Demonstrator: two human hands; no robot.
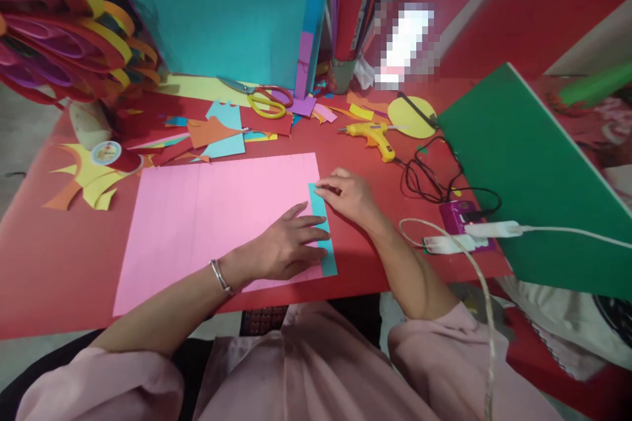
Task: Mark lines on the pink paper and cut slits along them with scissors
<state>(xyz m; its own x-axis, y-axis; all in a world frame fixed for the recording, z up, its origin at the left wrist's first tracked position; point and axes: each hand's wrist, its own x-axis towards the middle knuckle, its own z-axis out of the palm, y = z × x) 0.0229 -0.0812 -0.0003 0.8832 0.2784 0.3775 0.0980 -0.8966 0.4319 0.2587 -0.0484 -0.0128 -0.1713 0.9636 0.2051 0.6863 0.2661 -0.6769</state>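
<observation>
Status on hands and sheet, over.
Left hand spread over pink sheet and blue strip. Right hand at strip's far end. Glue gun lies off the sheet.

Finding open room over the bare red table (44, 263) left of the pink sheet (168, 230) and, more narrowly, between the right hand (348, 196) and the glue gun (372, 136). Running into paper scraps (212, 133) and scissors (269, 105) behind the sheet, then into a standing teal board (212, 13). Meeting tangled black cable (428, 192), a purple power strip (453, 216) and a big green board (538, 184) on the right. Crossing a looping white cord (486, 302) by the right sleeve (444, 348).
</observation>
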